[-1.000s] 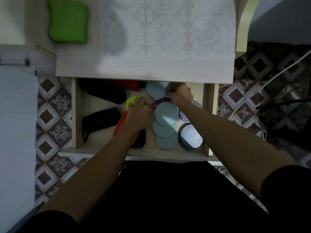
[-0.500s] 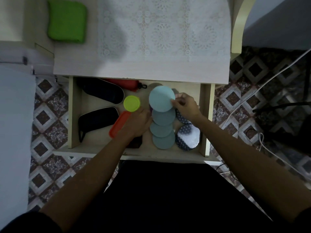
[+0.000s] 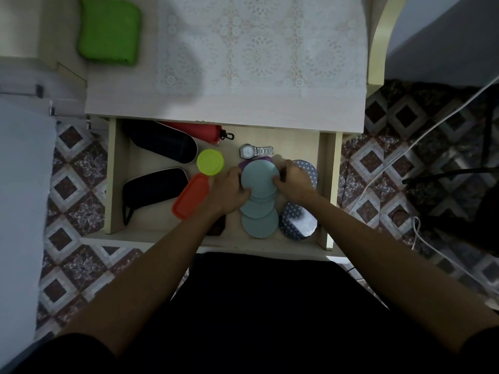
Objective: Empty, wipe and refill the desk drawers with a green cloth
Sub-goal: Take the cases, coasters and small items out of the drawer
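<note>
Far left, the folded green cloth [image 3: 109, 32] sits on the tabletop [image 3: 129, 103], well away from the open drawer [image 3: 116, 184]. Inside the drawer, left side: two dark zip cases [image 3: 154, 190], then a lime round lid [image 3: 210, 162] touching an orange container lid [image 3: 190, 197], with a red pouch [image 3: 201, 130] at the back. In the middle, left hand [image 3: 229, 188] and right hand [image 3: 293, 180] both grip the top teal disc [image 3: 259, 178] by its edges, above a row of more teal discs [image 3: 259, 222]. A wristwatch [image 3: 255, 151] lies just behind. Patterned blue plates [image 3: 297, 221] on the right.
</note>
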